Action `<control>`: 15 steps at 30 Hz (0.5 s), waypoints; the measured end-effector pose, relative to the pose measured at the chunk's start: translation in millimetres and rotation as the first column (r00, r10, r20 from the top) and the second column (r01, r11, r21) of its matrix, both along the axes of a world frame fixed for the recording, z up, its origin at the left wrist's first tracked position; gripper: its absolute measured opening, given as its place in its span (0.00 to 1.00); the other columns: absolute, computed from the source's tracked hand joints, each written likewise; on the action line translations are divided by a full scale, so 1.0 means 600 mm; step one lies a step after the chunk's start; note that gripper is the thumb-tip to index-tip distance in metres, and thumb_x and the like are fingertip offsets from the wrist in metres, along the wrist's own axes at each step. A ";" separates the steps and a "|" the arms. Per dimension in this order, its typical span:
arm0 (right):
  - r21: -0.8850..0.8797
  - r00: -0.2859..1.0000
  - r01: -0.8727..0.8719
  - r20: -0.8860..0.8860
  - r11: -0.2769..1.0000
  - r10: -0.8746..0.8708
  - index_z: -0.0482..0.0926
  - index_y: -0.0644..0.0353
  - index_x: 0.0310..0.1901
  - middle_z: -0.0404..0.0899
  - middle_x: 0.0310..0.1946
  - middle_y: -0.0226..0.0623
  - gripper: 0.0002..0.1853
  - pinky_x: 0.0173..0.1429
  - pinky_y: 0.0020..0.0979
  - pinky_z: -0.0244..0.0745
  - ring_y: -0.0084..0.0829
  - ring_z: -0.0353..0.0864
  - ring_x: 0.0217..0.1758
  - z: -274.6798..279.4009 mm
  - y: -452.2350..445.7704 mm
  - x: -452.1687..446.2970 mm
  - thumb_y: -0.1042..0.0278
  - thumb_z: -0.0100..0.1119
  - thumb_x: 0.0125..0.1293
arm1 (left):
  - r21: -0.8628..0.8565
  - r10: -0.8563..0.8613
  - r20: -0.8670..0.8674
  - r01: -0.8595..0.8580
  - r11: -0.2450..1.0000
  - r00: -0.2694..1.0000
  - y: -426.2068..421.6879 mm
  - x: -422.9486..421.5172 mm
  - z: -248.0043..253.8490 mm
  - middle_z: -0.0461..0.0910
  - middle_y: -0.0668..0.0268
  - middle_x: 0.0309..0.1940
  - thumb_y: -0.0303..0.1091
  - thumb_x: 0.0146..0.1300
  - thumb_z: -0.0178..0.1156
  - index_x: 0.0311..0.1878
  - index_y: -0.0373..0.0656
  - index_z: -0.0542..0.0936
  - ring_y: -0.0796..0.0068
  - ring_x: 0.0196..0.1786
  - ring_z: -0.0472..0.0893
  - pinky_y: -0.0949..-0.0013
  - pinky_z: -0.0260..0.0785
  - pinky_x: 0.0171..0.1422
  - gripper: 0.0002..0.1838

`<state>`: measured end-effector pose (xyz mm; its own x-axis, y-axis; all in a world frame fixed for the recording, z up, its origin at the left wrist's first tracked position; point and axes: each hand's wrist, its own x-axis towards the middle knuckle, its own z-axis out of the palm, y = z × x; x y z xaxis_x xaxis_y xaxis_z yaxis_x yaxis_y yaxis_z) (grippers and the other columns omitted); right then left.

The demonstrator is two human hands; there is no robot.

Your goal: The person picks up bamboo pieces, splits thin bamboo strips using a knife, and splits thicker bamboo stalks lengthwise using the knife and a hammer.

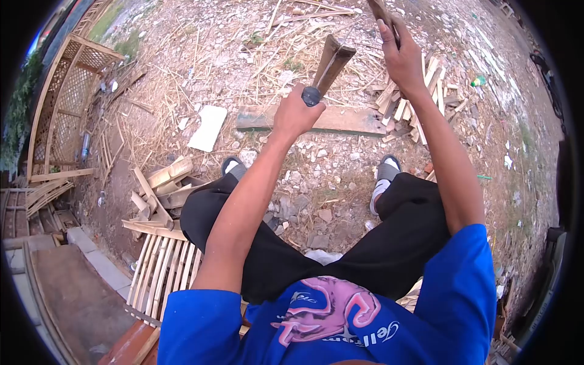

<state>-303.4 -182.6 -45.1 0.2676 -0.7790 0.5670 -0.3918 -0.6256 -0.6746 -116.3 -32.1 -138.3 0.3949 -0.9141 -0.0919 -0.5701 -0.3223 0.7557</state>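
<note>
My left hand is closed around a tool with a dark round handle end. Just beyond it, a brown wooden piece with a light line down its middle points up and away; how it meets the tool is unclear. My right hand, raised at the upper right, grips a dark flat piece that runs out of the frame top. Below my left hand, a thick wooden plank lies across the ground.
Split wood pieces are heaped at the right. More wood scraps and a slatted wooden rack are at the left. A lattice frame stands far left. A white sheet lies on the rubble-strewn ground.
</note>
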 end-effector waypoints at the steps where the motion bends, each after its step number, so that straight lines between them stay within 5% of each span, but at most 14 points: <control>1: 0.023 0.998 0.009 0.063 1.000 -0.010 0.73 0.57 0.63 0.76 0.25 0.47 0.25 0.33 0.38 0.69 0.36 0.77 0.27 -0.016 -0.002 -0.002 0.47 0.51 0.76 | -0.015 0.001 -0.003 -0.001 1.000 1.000 0.000 0.001 -0.002 0.84 0.46 0.39 0.47 0.52 0.68 0.53 0.42 0.77 0.46 0.44 0.84 0.52 0.74 0.49 0.28; 4: 0.088 0.988 0.054 -0.147 0.995 -0.040 0.72 0.57 0.64 0.80 0.30 0.52 0.24 0.38 0.43 0.72 0.47 0.81 0.32 -0.113 -0.013 -0.036 0.49 0.51 0.75 | -0.066 0.023 0.018 -0.021 0.998 1.000 0.000 0.004 0.008 0.84 0.51 0.37 0.44 0.52 0.68 0.48 0.38 0.79 0.54 0.40 0.84 0.57 0.74 0.47 0.24; 7: 0.269 0.897 0.150 -0.441 0.951 -0.017 0.71 0.60 0.61 0.82 0.39 0.62 0.23 0.55 0.56 0.70 0.62 0.80 0.48 -0.151 -0.026 -0.042 0.51 0.47 0.75 | -0.079 0.037 0.006 -0.036 0.996 0.999 0.000 0.007 0.008 0.84 0.55 0.35 0.42 0.52 0.68 0.45 0.37 0.80 0.60 0.38 0.83 0.60 0.73 0.47 0.22; 10: 0.303 0.907 0.198 -0.418 0.932 -0.057 0.72 0.61 0.58 0.82 0.40 0.61 0.21 0.55 0.57 0.69 0.63 0.80 0.48 -0.164 -0.029 -0.054 0.52 0.47 0.74 | -0.071 0.044 -0.034 -0.046 0.996 0.998 0.005 0.016 0.010 0.83 0.57 0.33 0.42 0.52 0.69 0.44 0.37 0.80 0.64 0.35 0.82 0.62 0.73 0.44 0.21; 15: 0.262 0.730 0.251 -0.684 0.932 -0.004 0.69 0.65 0.56 0.82 0.38 0.61 0.20 0.50 0.54 0.75 0.60 0.82 0.45 -0.184 -0.035 -0.111 0.58 0.51 0.71 | -0.133 0.066 -0.123 -0.082 0.988 0.990 0.006 0.028 -0.012 0.79 0.65 0.28 0.38 0.54 0.68 0.40 0.36 0.80 0.75 0.26 0.76 0.66 0.72 0.31 0.16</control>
